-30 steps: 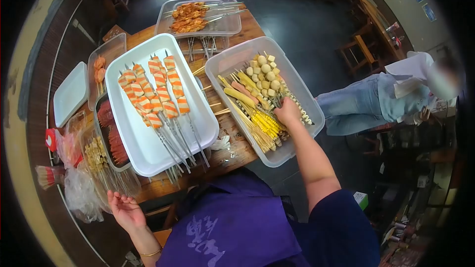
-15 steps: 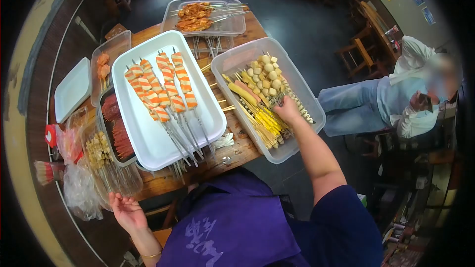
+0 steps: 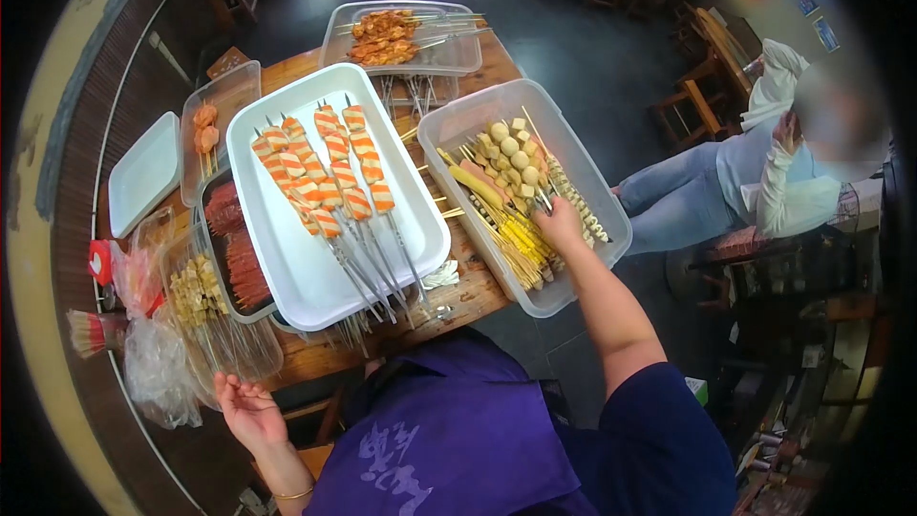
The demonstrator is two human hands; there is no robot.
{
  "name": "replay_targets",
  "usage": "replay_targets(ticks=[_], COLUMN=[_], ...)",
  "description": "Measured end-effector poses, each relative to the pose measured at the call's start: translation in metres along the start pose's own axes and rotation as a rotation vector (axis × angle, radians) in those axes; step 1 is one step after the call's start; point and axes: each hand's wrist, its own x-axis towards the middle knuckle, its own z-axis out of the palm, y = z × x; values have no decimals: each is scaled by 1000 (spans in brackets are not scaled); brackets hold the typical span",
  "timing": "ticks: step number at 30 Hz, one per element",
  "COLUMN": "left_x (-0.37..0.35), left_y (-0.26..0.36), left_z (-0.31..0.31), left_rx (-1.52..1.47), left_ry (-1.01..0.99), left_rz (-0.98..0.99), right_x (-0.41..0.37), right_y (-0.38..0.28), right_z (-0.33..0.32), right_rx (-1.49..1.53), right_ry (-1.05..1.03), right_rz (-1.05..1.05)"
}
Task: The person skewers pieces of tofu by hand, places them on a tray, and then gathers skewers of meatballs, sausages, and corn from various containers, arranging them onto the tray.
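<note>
My right hand is closed around metal skewer ends inside a clear plastic bin; how many it grips is hidden. Around it in the bin lie skewers of pale fish balls, yellow skewered pieces and spiral-cut skewers. Low on the left, my left hand is held palm up with loosely curled, parted fingers and nothing in it. It is nearest to a clear tray of skewers. Between my hands, a white tray bears several orange-and-white striped skewers on metal sticks.
Red meat skewers fill a dark-rimmed tray partly beneath the white one. Sauced skewers rest on a lidded container at the table's far end. Plastic bags hang at the left. Another person is at the right, beyond the bin.
My right hand has lifted slightly, with metal skewer ends now showing at its fingers. The view has shifted a little. The other person has moved and raised a hand. My left hand stays put.
</note>
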Motion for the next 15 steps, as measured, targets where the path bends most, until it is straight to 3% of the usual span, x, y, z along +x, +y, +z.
replay_targets(ticks=[15], left_x=[-4], left_y=[-6], left_z=[14], left_rx=[26], left_ry=[-1], left_rz=[-13], right_x=[15], right_y=[13], right_z=[9], right_rx=[-50], right_ry=[-158], right_rz=[65])
